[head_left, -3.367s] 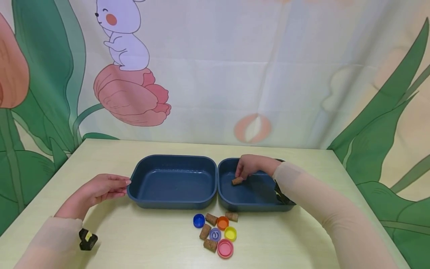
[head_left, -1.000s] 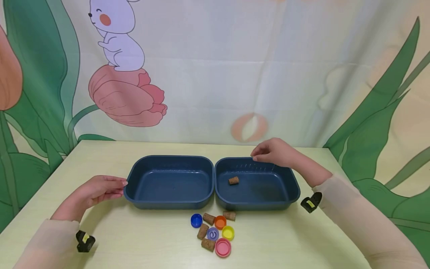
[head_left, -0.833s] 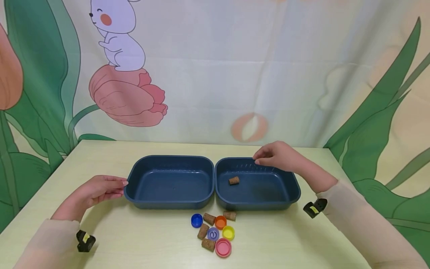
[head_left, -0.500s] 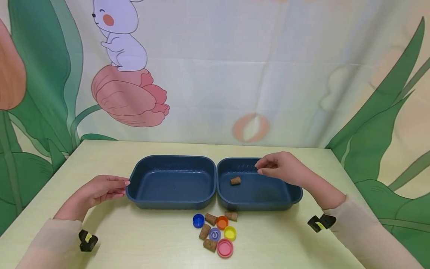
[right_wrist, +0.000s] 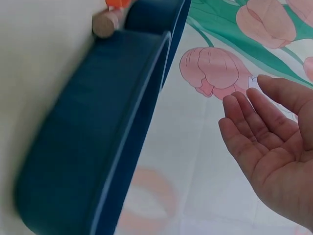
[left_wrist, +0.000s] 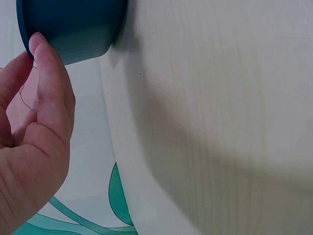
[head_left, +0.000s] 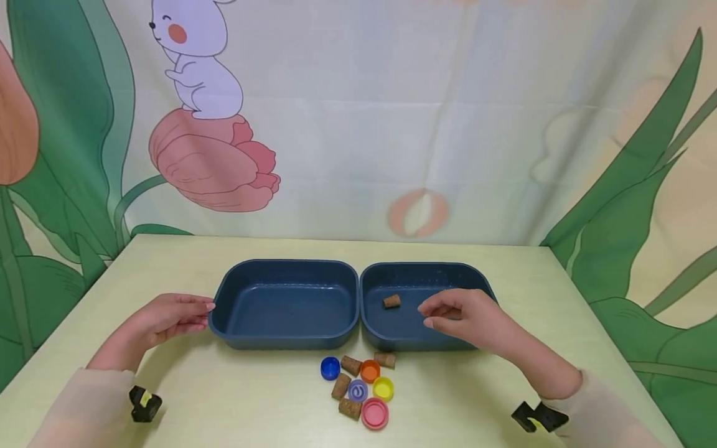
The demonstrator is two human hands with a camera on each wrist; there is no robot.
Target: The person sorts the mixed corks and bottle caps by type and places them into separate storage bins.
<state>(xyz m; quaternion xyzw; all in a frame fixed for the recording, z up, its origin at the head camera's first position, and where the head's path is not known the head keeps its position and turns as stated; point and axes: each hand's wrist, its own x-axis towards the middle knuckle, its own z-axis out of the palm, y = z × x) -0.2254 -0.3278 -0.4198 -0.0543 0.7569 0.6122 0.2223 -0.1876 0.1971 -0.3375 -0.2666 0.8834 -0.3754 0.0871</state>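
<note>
1. Right grip: the right hand [head_left: 470,317] is released, fingers loosely bent and palm bare, above the right tray [head_left: 428,344].
2. Left grip: the left hand [head_left: 170,314] pinches the left end of the left tray [head_left: 285,342] at its rim.
3. Loose cork [head_left: 391,301]: lies on its side in the right tray, toward the left end, apart from the right fingertips.
4. Cluster: on the counter [head_left: 252,398], at the near side of the trays, four corks [head_left: 350,408] lie closely among five caps [head_left: 375,414].
5. Risk, cluster: the pieces sit tightly together. A low or wide reach could nudge a neighbour; the corks, lying on their sides, could roll.
6. Risk, trays: the rims touch or nearly so. A push rightward by the left grip would probably shift both trays.
7. Risk, wrist: the black wrist device [head_left: 539,418] could catch the right tray's rim if the right arm passes too low.
8. Appearance: corks are brown, speckled, short cylinders; the one nearest the right tray is paler. Caps are round: blue, orange, purple with a swirl mark, yellow, and a larger pink one with an inner ring. Both trays are dark blue, round-cornered and slightly glossy.
</note>
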